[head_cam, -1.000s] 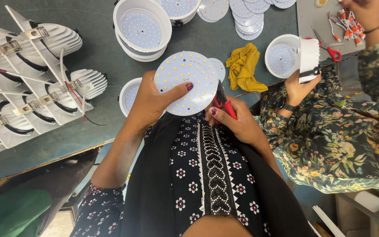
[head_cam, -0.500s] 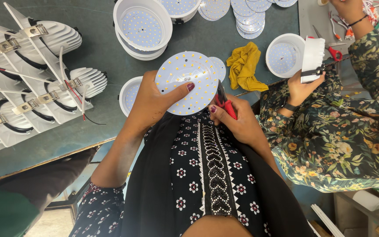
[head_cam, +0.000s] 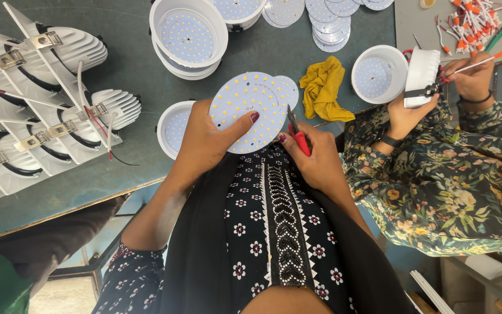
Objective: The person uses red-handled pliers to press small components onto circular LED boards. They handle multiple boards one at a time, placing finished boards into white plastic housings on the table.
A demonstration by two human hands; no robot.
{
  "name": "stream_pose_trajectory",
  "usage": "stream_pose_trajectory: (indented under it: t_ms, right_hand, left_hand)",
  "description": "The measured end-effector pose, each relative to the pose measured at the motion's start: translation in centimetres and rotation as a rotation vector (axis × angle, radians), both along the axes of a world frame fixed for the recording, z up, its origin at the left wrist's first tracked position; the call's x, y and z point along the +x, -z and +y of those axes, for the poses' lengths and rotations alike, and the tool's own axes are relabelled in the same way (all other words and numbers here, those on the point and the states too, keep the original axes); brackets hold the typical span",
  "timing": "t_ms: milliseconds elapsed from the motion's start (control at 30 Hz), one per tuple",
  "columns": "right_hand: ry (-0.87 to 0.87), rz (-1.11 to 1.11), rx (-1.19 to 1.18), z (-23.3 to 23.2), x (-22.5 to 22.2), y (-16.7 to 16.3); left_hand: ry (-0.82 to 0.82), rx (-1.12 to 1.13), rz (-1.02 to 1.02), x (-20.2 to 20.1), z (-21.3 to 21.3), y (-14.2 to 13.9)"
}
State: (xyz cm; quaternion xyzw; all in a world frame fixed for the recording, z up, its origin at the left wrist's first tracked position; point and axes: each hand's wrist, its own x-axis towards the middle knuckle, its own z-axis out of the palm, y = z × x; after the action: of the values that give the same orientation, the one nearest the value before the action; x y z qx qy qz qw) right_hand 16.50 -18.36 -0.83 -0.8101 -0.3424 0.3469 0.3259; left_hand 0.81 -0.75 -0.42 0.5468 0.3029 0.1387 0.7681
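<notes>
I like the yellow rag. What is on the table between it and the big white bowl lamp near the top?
In the head view, only bare green table lies between the yellow rag and the white lamp housing; the round LED board sits lower.

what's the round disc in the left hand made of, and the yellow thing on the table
Round disc: looks like a thin rigid board, matte white, dotted with small yellow chips; probably metal-backed, not certain. Yellow thing: soft cloth, crumpled into folds.

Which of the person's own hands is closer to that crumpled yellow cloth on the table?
The right hand. It holds a red-handled tool just below and left of the yellow cloth. The left hand is farther left, gripping the round LED board.
</notes>
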Motion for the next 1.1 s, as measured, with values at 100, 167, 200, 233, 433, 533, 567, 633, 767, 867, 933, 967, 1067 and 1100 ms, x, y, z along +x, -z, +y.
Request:
stream_pose_trajectory:
  t_ms: [100,167,200,233,433,533,567,633,767,867,933,967,1067,1100]
  right_hand:
    - [0.007,-0.002,0.020,0.1,0.2,0.1]
    - [-0.003,-0.023,0.015,0.1,0.3,0.2]
    - [-0.007,-0.035,0.012,0.2,0.4,0.3]
    - [0.039,0.147,0.054,0.2,0.5,0.4]
    - [0.102,0.814,0.388,0.7,0.9,0.9]
    - [0.088,0.781,0.379,1.0,0.9,1.3]
    - [0.084,0.766,0.366,1.1,0.9,1.4]
    - [0.147,0.793,0.389,1.3,0.8,1.7]
    - [0.423,0.840,0.568,1.6,0.5,2.1]
    - [0.525,0.724,0.523,1.7,0.3,2.3]
    - [0.451,0.702,0.456,1.7,0.1,2.4]
    - [0.361,0.725,0.442,1.6,0.1,2.4]
    - [0.182,0.759,0.355,1.4,0.0,2.3]
    - [0.139,0.764,0.319,1.3,0.0,2.2]
  left_hand:
    - [-0.005,-0.040,-0.008,0.1,-0.1,-0.1]
    - [-0.015,-0.078,-0.007,0.1,-0.1,-0.2]
    - [-0.018,-0.098,-0.009,0.2,-0.1,-0.2]
    - [-0.021,-0.118,-0.011,0.1,0.1,-0.2]
    - [0.030,-0.193,-0.032,0.1,0.9,1.5]
    - [0.178,-0.192,-0.003,0.1,1.2,3.3]
    - [0.236,-0.184,0.005,0.1,1.4,3.9]
    - [0.277,-0.281,-0.062,0.3,2.0,5.1]
    - [0.106,-0.933,-0.357,1.1,1.9,6.5]
    - [-0.067,-0.732,-0.378,2.3,-0.8,6.8]
    - [-0.134,-0.637,-0.360,2.5,-2.3,6.8]
    - [-0.170,-0.591,-0.348,2.5,-2.5,6.7]
    - [-0.213,-0.504,-0.358,1.8,-1.8,6.2]
    - [-0.196,-0.465,-0.346,1.5,-1.4,5.9]
